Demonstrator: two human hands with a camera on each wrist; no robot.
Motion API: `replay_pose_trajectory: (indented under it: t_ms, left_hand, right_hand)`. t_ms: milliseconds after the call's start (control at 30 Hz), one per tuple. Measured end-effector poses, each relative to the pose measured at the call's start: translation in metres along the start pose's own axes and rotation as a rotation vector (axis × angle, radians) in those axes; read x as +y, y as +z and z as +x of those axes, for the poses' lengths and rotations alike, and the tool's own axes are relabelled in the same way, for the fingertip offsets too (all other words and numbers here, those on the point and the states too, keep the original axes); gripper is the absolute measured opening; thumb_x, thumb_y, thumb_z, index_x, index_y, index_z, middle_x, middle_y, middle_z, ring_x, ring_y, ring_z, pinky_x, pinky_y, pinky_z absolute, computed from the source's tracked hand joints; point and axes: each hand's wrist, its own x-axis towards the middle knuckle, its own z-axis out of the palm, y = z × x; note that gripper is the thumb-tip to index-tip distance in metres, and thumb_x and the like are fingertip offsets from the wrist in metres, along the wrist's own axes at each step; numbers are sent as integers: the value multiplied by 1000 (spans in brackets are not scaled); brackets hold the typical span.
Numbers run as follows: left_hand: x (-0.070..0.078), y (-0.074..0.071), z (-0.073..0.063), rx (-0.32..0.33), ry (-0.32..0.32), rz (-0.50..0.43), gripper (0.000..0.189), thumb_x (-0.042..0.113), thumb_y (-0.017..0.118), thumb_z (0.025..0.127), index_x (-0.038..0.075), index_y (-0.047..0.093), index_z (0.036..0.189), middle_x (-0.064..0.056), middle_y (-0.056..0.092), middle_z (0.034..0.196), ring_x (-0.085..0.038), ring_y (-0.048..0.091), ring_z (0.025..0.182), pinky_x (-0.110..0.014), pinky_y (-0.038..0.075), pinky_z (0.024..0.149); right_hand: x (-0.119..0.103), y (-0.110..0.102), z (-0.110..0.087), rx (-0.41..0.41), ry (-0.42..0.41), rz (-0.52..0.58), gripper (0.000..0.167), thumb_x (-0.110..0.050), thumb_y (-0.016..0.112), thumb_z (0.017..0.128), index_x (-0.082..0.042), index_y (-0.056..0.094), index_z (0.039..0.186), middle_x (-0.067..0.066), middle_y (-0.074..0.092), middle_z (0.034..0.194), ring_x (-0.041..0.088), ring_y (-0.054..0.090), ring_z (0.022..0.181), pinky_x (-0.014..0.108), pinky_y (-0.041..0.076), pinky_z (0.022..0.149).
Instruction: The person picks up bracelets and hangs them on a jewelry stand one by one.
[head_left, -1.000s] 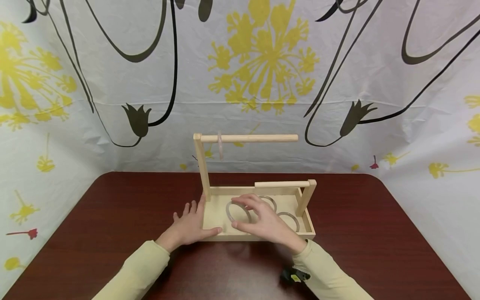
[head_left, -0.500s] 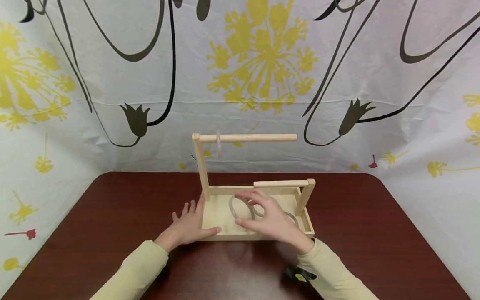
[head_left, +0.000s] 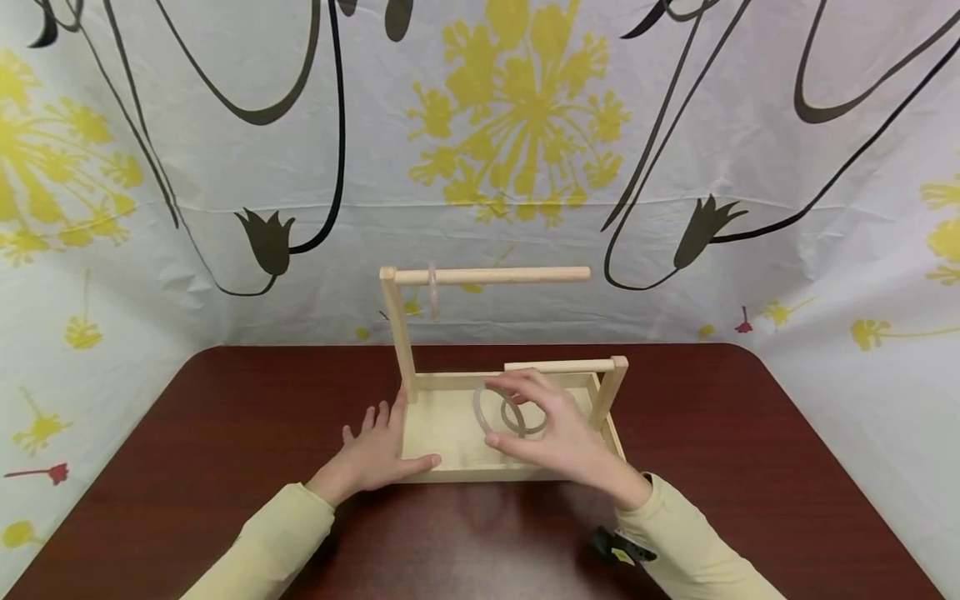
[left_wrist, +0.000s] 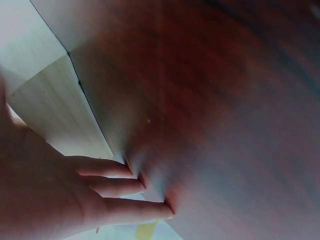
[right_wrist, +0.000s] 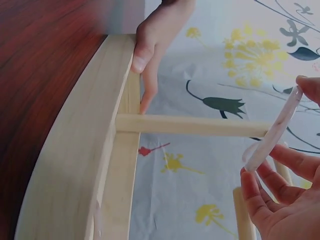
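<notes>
My right hand pinches a pale translucent bangle between thumb and fingertips, tilted above the tray. Behind it, a second bangle lies in the shallow wooden tray, part of a stand with two rods. A bangle hangs near the post on the long upper rod. My left hand rests against the tray's left end, thumb over the front rim and fingers spread straight along the side. In the left wrist view, those fingers reach past the tray's pale wood.
The short lower rod juts leftward from a post at the tray's right end. A dark red table lies under the stand, with a patterned curtain behind. A black strapped device sits under my right wrist.
My right hand has lifted the bangle slightly and moved it right, now covering the bangle at the tray's right end. My left hand stays in place at the tray.
</notes>
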Motion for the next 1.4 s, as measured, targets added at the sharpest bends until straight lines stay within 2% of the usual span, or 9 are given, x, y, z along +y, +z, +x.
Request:
replay_pose_trajectory:
  t_ms: [133,333,533,800,933,1100,1400]
  left_hand:
    - [-1,0,-1,9,2,5,118,70,62,78,1,4,154,-40,26,144,-56,23,133,-79,16,92]
    - [-1,0,-2,9,5,-5,118,71,61,78,2,4,154,-39,26,145,-56,23,134,-79,16,92]
    - [-1,0,-2,10,5,-9,118,70,62,78,2,3,154,-39,26,145,-56,22,134,-79,16,92]
    - [-1,-1,-3,15,10,-14,118,69,63,79,2,2,154,-40,26,144,-56,23,133,-79,16,92]
    - [0,-1,-3,14,11,-10,117,69,63,79,2,3,154,-40,26,144,-56,23,133,-79,16,92]
    - [0,-2,-4,12,8,-10,117,69,62,79,2,3,154,-40,26,145,-56,22,134,-79,16,92]
    - [0,-2,-3,9,10,-16,117,69,62,79,3,2,155,-39,25,145,-56,21,134,-79,15,93]
  right_hand:
    - [2,-9,-1,9,-41,-24,52,-19,83,77,-11,64,126,-1,59,121,14,57,94,34,49,81]
    - [6,-23,-3,30,-94,-101,54,-16,84,74,-10,64,124,0,61,115,15,57,90,30,48,78]
    - [6,-37,-5,39,-61,-130,55,-18,84,76,-12,63,126,-1,59,118,14,56,92,29,47,79]
    - [9,-54,-3,88,-41,-234,56,-21,83,75,-12,63,127,-1,60,118,14,57,90,36,46,83]
    - [9,-62,-3,101,-11,-235,56,-22,84,75,-11,63,127,-2,59,119,17,60,92,35,45,83]
    - [9,-70,-2,108,28,-245,57,-22,84,76,-13,63,127,-6,57,120,13,54,91,32,47,84]
    - [12,-83,4,165,23,-240,55,-16,82,78,-10,61,128,0,58,121,15,55,96,31,49,84]
